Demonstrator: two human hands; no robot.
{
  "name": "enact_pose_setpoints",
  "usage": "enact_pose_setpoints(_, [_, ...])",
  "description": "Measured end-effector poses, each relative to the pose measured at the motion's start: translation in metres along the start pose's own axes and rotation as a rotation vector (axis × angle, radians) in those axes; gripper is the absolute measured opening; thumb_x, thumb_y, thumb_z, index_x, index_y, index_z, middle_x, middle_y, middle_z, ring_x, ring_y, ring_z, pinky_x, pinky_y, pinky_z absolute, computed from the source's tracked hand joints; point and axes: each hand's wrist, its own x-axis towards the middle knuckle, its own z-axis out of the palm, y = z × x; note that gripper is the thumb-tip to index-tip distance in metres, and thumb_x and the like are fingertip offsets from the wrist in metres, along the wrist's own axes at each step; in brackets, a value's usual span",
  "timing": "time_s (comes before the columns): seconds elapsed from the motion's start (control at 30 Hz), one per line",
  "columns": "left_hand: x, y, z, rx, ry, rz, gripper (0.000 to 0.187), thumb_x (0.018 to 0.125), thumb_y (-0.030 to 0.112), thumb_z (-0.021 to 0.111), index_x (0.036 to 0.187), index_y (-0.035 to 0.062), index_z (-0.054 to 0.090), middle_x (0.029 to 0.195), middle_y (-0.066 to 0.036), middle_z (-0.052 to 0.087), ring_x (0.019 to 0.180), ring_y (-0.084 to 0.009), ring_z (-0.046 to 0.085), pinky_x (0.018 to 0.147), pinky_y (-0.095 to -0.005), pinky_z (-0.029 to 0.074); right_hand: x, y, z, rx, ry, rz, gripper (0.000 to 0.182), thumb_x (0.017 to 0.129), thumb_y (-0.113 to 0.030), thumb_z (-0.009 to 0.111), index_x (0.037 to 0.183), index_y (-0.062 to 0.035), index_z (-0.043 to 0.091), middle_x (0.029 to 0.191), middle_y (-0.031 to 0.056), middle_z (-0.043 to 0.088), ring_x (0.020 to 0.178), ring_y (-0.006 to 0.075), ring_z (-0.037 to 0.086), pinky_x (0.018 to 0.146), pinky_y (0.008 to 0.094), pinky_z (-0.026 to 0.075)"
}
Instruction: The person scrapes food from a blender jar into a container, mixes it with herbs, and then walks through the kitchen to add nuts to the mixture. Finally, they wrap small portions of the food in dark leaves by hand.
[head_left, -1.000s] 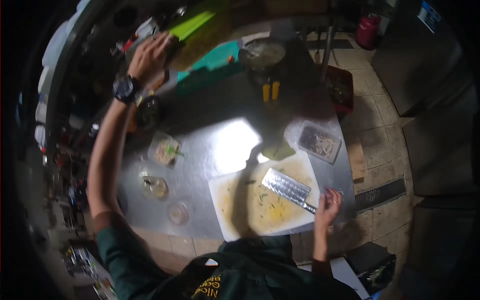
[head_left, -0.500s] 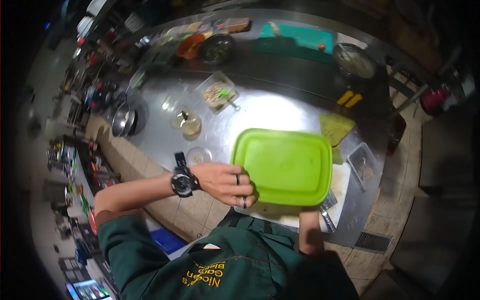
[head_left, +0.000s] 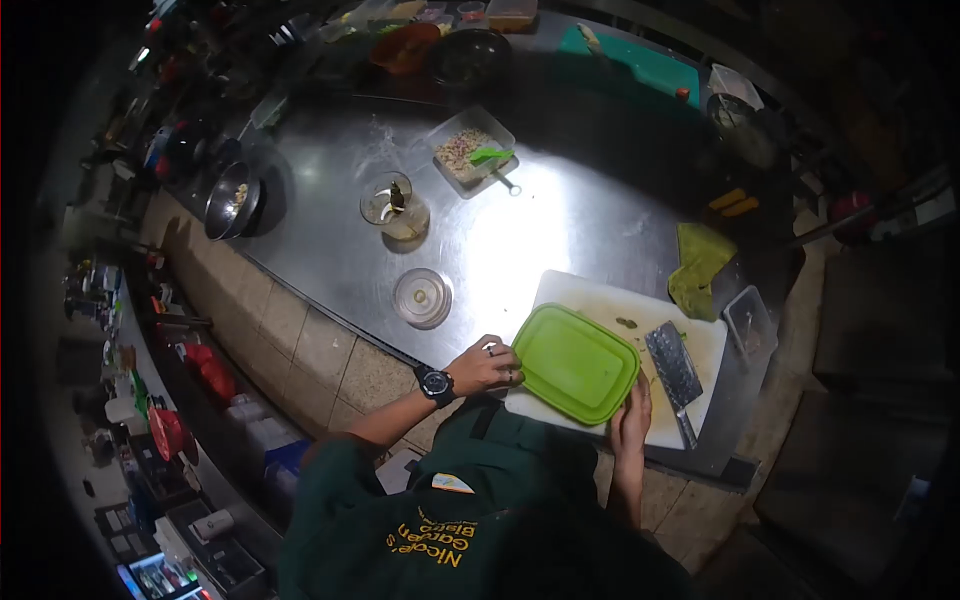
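A green rectangular plastic lid [head_left: 575, 365] is held low over the white cutting board [head_left: 550, 292], close to my body. Whether a container sits under the lid is hidden. My left hand [head_left: 487, 368], with a dark watch at the wrist and a ring, is closed on its left edge. On the opposite side, my right hand [head_left: 631, 418] grips the right edge, thumb and fingers along the rim. A cleaver [head_left: 674, 368] lies on the board to the right of the lid, its handle toward me. Small dark scraps [head_left: 627, 323] rest on the board above the lid.
Left of the board stand a round clear lid [head_left: 421, 298] and a blender jar [head_left: 402, 215]. Farther back is a clear tub [head_left: 470, 150] of chopped food. A yellow-green cloth [head_left: 700, 270] and a plastic container [head_left: 750, 325] are at right; a metal bowl [head_left: 232, 202] is far left.
The green lid has come down and closer to my body, over the cutting board. My right hand, mostly hidden beneath it before, now shows at its right edge.
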Motion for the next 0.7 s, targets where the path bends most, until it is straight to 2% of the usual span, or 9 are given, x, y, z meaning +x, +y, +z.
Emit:
enact_pose_setpoints(0.07, [0.009,0.002,-0.003,-0.15,-0.009,-0.033,0.013,0.083,0.027,0.072,0.094,0.0195,0.07,0.095,0.003,0.062,0.099,-0.0171,0.06,0.094,-0.0389,0.044,-0.015,-0.014,0.02,0.046,0.153,0.087,0.043,0.105,-0.023,0.049,0.139,0.0032,0.048,0.136,0.0122,0.055,0.129,0.0222,0.049,0.107,0.0324,0.038])
enact_pose_setpoints(0.13, [0.025,0.001,-0.02,-0.211,-0.1,-0.032,0.023,0.085,0.037,0.073,0.099,0.0195,0.073,0.096,0.0,0.063,0.098,-0.0188,0.06,0.095,-0.0396,0.043,-0.027,-0.018,0.03,-0.497,0.275,-0.014,0.045,0.103,-0.022,0.053,0.138,0.0056,0.049,0.136,0.0145,0.056,0.126,0.0205,0.051,0.106,0.0334,0.039])
enact_pose_setpoints(0.17, [0.037,0.002,-0.028,-0.266,-0.043,-0.103,0.028,0.085,0.039,0.073,0.105,0.0193,0.072,0.098,-0.002,0.063,0.1,-0.0207,0.06,0.095,-0.0403,0.043,-0.033,-0.025,0.04,-0.623,0.277,-0.032,0.044,0.099,-0.012,0.059,0.136,0.0086,0.049,0.131,0.0154,0.059,0.115,0.0192,0.058,0.096,0.0304,0.047])
enact_pose_setpoints(0.27, [0.077,0.003,-0.022,-0.335,0.096,-0.253,0.043,0.084,0.04,0.072,0.12,0.0169,0.069,0.11,-0.01,0.063,0.109,-0.0266,0.059,0.099,-0.0437,0.042,-0.033,-0.003,0.034,-0.515,0.3,-0.238,0.046,0.094,-0.004,0.064,0.135,0.0096,0.049,0.129,0.0149,0.059,0.108,0.0175,0.061,0.084,0.0272,0.051])
enact_pose_setpoints(0.3, [0.095,0.005,-0.025,-0.366,0.114,-0.254,0.046,0.088,0.04,0.068,0.123,0.0104,0.066,0.116,-0.012,0.062,0.115,-0.0291,0.057,0.103,-0.0463,0.04,-0.034,-0.005,0.039,-0.521,0.344,-0.242,0.046,0.094,-0.004,0.064,0.135,0.0096,0.049,0.129,0.0149,0.059,0.108,0.0175,0.061,0.084,0.0272,0.051])
enact_pose_setpoints(0.4, [0.131,0.015,0.013,-0.239,0.045,-0.315,0.048,0.093,0.042,0.061,0.122,0.0036,0.065,0.117,-0.014,0.062,0.118,-0.0293,0.056,0.107,-0.0487,0.034,-0.04,-0.011,0.051,-0.549,0.441,-0.242,0.042,0.092,0.0,0.066,0.131,0.0091,0.054,0.126,0.0142,0.06,0.106,0.0164,0.061,0.079,0.0253,0.051])
enact_pose_setpoints(0.53, [0.159,0.026,0.017,-0.345,-0.043,-0.355,0.042,0.095,0.041,0.059,0.102,0.0011,0.069,0.104,-0.013,0.065,0.107,-0.0303,0.059,0.103,-0.0486,0.034,-0.05,-0.018,0.049,-0.616,0.516,-0.256,0.028,0.096,-0.002,0.06,0.122,0.0066,0.062,0.12,0.0112,0.063,0.103,0.0164,0.062,0.079,0.0261,0.051])
enact_pose_setpoints(0.6, [0.158,0.023,0.023,-0.366,-0.009,-0.316,0.033,0.092,0.036,0.064,0.09,0.0028,0.069,0.098,-0.011,0.066,0.1,-0.0292,0.061,0.098,-0.046,0.035,-0.057,-0.013,0.035,-0.399,0.407,-0.183,0.027,0.1,-0.009,0.054,0.12,0.0066,0.063,0.119,0.0102,0.063,0.101,0.0159,0.063,0.083,0.0273,0.05])
enact_pose_setpoints(0.7, [0.16,0.027,0.027,-0.402,0.233,-0.2,0.022,0.085,0.024,0.069,0.077,0.0042,0.067,0.086,-0.01,0.064,0.088,-0.0268,0.062,0.09,-0.0432,0.039,-0.055,0.0,0.027,-0.451,0.358,-0.223,0.028,0.1,-0.011,0.053,0.118,0.0065,0.064,0.12,0.0115,0.062,0.105,0.0193,0.062,0.087,0.0289,0.049])
